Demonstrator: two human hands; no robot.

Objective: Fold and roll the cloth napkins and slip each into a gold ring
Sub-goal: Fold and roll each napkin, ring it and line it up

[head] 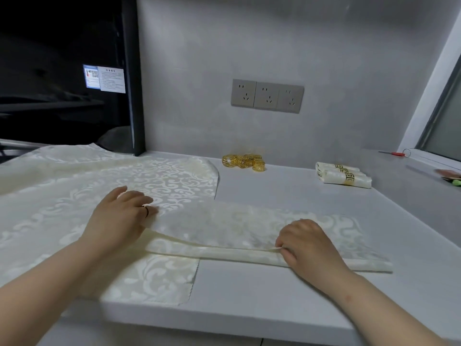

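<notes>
A cream damask napkin [237, 228], folded into a long band, lies across the grey counter in front of me. My left hand [119, 218] grips its left end, fingers curled over the fold. At the right part of the band my right hand [303, 242] pinches the upper layer's edge. Beneath my left arm lies a stack of flat napkins [74, 191]. Several gold rings [243, 161] are heaped by the back wall. Two rolled napkins in gold rings [343, 174] lie at the back right.
The grey counter [274, 283] ends in a front edge near me. Three wall sockets [267, 95] sit on the back wall. A red-handled tool [396, 153] lies on the window ledge at right. A dark opening with a black post [132, 76] is at left.
</notes>
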